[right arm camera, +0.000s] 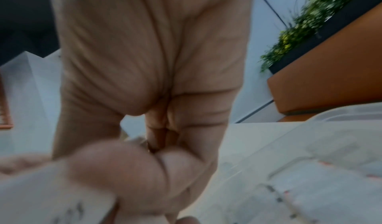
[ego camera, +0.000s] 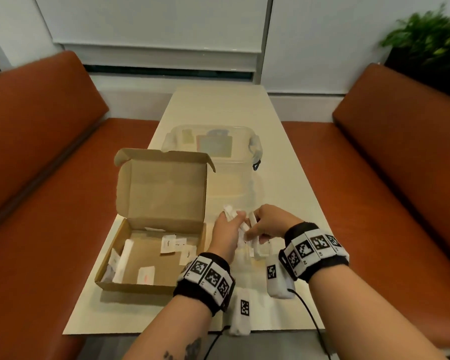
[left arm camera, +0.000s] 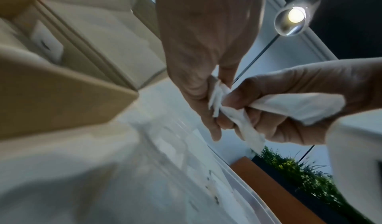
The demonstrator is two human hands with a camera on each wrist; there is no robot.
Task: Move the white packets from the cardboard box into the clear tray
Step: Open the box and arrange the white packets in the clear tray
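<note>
Low in the middle of the frame, the left hand (ego camera: 227, 229) and right hand (ego camera: 270, 224) both pinch white packets (ego camera: 240, 224) over the tray (ego camera: 255, 252). More lie in the box (ego camera: 130, 284).

Dim warm light, wrist views blurred, edges warped

No legible text anywhere.

Cream table (ego camera: 218, 110), open cardboard box (ego camera: 151, 255) near-left, clear tray (ego camera: 247, 193) beside it
</note>
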